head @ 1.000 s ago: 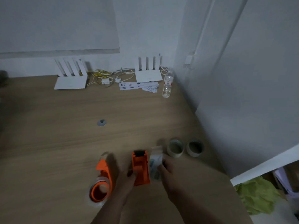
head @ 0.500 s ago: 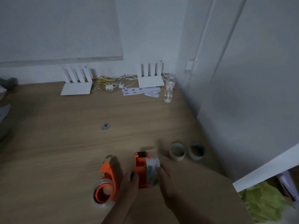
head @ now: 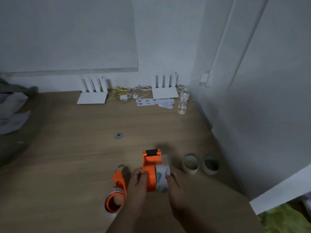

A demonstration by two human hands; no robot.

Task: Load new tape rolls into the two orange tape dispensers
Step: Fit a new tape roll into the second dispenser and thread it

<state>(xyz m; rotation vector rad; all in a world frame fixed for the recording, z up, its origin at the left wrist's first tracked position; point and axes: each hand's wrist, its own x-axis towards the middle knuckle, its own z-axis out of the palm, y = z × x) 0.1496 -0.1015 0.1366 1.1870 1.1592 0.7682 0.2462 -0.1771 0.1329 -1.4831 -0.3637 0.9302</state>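
Note:
My left hand point(head: 138, 184) grips the left side of an orange tape dispenser point(head: 149, 167) near the table's front edge. Against that dispenser's right side my right hand point(head: 175, 185) presses a clear tape roll point(head: 162, 178). A second orange tape dispenser point(head: 117, 194) lies on the table just left of my left hand, with a clear roll around its hub. To the right of my hands, two pale cardboard cores point(head: 191, 163) point(head: 210, 164) stand side by side on the table.
On the wooden table point(head: 67, 148) a small metal disc point(head: 119, 136) lies in the middle. Two white routers point(head: 93, 93) point(head: 165, 89), cables, paper slips and a water bottle point(head: 183, 102) line the back wall. A white partition point(head: 252, 115) bounds the right side.
My right hand has brought the clear roll from beside the dispenser up against its right side. My left hand has kept hold of the dispenser. The camera has tilted and shifted slightly.

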